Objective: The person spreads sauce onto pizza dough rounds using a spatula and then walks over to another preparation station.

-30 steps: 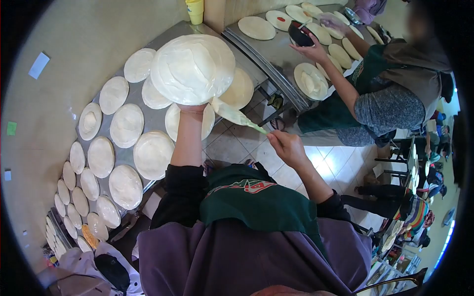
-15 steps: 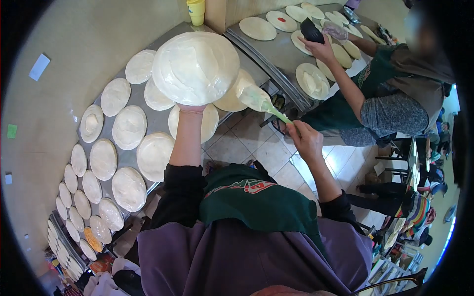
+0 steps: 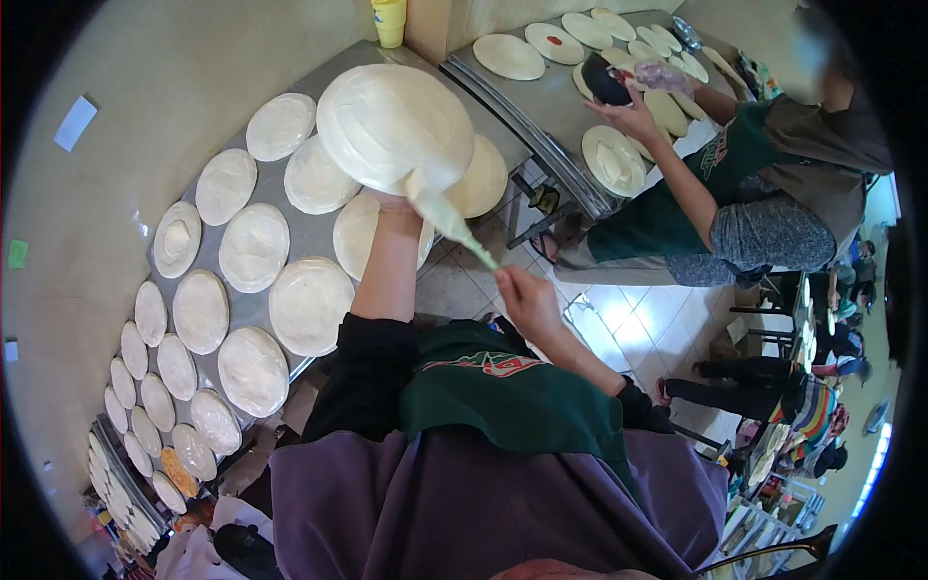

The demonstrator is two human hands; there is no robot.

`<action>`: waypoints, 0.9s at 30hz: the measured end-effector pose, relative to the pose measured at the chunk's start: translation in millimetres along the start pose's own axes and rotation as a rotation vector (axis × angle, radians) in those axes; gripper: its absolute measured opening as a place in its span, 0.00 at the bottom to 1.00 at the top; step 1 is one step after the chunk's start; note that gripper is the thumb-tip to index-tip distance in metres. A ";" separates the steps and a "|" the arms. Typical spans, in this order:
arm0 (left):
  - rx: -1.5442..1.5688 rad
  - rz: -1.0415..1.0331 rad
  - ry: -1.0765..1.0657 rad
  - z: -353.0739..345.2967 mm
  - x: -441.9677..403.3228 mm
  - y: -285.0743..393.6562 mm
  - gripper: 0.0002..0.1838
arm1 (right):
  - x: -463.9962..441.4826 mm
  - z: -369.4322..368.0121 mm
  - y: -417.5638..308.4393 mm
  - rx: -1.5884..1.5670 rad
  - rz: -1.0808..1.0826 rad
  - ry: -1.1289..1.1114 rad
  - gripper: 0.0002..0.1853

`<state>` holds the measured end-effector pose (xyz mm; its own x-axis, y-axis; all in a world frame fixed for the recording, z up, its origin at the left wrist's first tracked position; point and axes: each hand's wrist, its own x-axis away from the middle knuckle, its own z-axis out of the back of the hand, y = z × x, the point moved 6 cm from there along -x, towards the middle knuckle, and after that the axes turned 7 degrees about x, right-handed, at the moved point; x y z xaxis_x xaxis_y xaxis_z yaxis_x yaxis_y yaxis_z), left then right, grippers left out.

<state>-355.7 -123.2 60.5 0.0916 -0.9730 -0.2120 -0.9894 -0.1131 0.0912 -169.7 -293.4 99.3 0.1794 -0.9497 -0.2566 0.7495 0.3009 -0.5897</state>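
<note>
A large white-coated disc (image 3: 391,121) is held up at the upper centre. My left hand (image 3: 392,201) supports it from below, its fingers mostly hidden under the disc. My right hand (image 3: 527,298) is closed around the handle end of a pale green spatula (image 3: 452,224). White cream coats the spatula's blade, which touches or overlaps the disc's lower edge. Several similar coated discs, among them one with a raised white mound (image 3: 177,239), lie on the metal table (image 3: 314,232) to the left. Another disc (image 3: 478,179) lies partly behind the raised one.
A yellow cup (image 3: 389,23) stands by the wall corner. At the second metal table (image 3: 556,97), with more discs on it, a co-worker (image 3: 773,193) holds a dark bowl (image 3: 604,80). Other people and tables are at the far right. Tiled floor (image 3: 619,329) shows between.
My right hand has moved left with the spatula, bringing the blade from beside the disc back to its lower edge. The raised disc has shifted slightly right.
</note>
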 end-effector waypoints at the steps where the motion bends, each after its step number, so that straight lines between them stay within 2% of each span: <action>1: -0.026 -0.007 0.012 2.7 0.5 -1.7 0.35 | 2.7 -2.3 -8.6 -0.018 0.062 0.016 0.11; 5: -0.223 -0.063 0.068 15.6 0.5 1.3 0.35 | -7.1 6.7 -23.1 -0.070 0.129 0.054 0.10; 7: 0.063 0.015 -0.168 -1.8 0.4 2.4 0.35 | -20.6 20.5 -15.6 -0.021 -0.021 0.064 0.10; 8: 0.484 0.193 -0.332 -18.5 7.7 3.5 0.33 | -27.7 24.8 -9.1 0.002 -0.033 0.094 0.11; 11: 0.523 0.234 -0.256 -32.9 16.8 5.3 0.34 | -47.8 28.5 10.5 0.000 -0.033 0.178 0.12; 13: 0.534 0.228 -0.277 -33.6 19.1 8.6 0.34 | -50.7 20.5 13.3 0.027 -0.061 0.152 0.13; 15: 0.529 0.236 -0.185 -26.3 19.5 8.3 0.35 | -44.6 4.9 7.2 0.028 -0.058 0.093 0.12; 17: 0.550 0.234 -0.179 -9.5 17.4 11.9 0.35 | -34.8 -5.3 -4.7 0.033 -0.045 0.046 0.11; 19: 0.573 0.236 -0.166 -3.8 21.2 16.4 0.35 | -24.3 -12.0 -32.5 0.050 0.069 -0.015 0.08; 21: -0.281 0.049 0.128 15.8 23.7 29.1 0.35 | -21.2 -15.7 -45.2 0.064 0.119 -0.056 0.07; 22: -0.370 0.027 0.192 18.3 24.0 34.2 0.35 | -22.6 -14.6 -53.3 0.038 0.177 -0.044 0.08; 24: -0.260 -0.004 0.170 15.6 20.6 42.3 0.35 | -27.7 -11.9 -62.4 0.014 0.236 -0.033 0.09; 26: -0.107 -0.004 0.102 12.8 17.0 46.1 0.35 | -45.1 -2.2 -46.1 -0.016 0.012 0.025 0.12; 27: -0.061 -0.002 0.080 11.8 17.4 49.5 0.35 | -56.9 -2.4 -42.1 -0.015 0.014 0.025 0.12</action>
<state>-404.4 -143.3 49.8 0.1048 -0.9855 -0.1337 -0.9807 -0.1247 0.1505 -213.0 -251.9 136.9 0.1738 -0.9429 -0.2841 0.7371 0.3159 -0.5975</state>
